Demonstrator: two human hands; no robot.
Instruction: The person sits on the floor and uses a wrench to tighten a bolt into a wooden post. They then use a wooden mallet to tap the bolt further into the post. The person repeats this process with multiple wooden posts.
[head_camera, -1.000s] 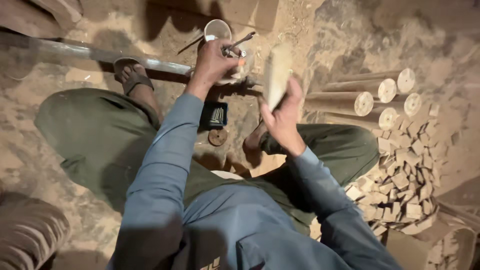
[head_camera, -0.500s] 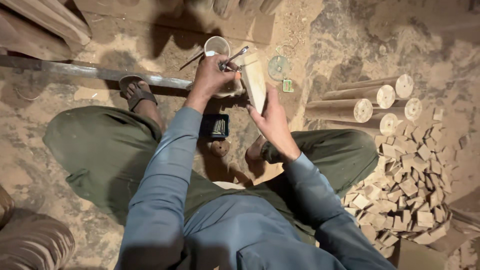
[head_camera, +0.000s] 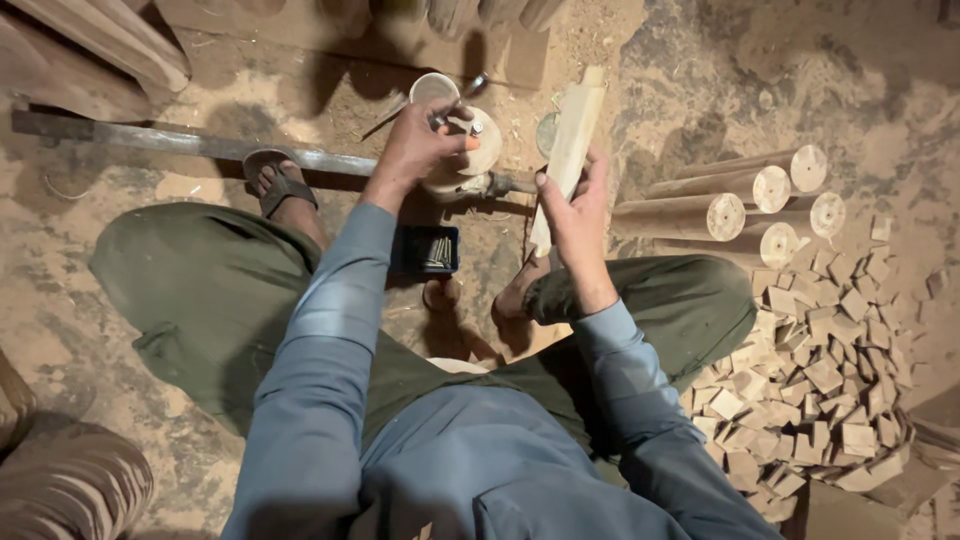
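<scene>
My right hand (head_camera: 574, 208) grips a long pale strip of wood (head_camera: 567, 150), held upright and slightly tilted in front of me. My left hand (head_camera: 418, 148) rests on a round wooden piece (head_camera: 481, 146) mounted on a metal fixture, fingers closed on a small metal part on top of it. A white cup (head_camera: 432, 88) stands just beyond that hand. A small dark box of nails (head_camera: 433, 250) lies on the dirt floor between my knees.
A long metal bar (head_camera: 180, 142) runs across the ground at left, past my sandalled foot (head_camera: 277, 182). Turned wooden cylinders (head_camera: 735, 200) lie at right. A heap of small wooden blocks (head_camera: 815, 370) fills the lower right. Wooden planks (head_camera: 100, 40) lie top left.
My right hand has shifted the wooden strip right and more upright. My left hand stayed on the round wooden piece. The camera has tilted down slightly.
</scene>
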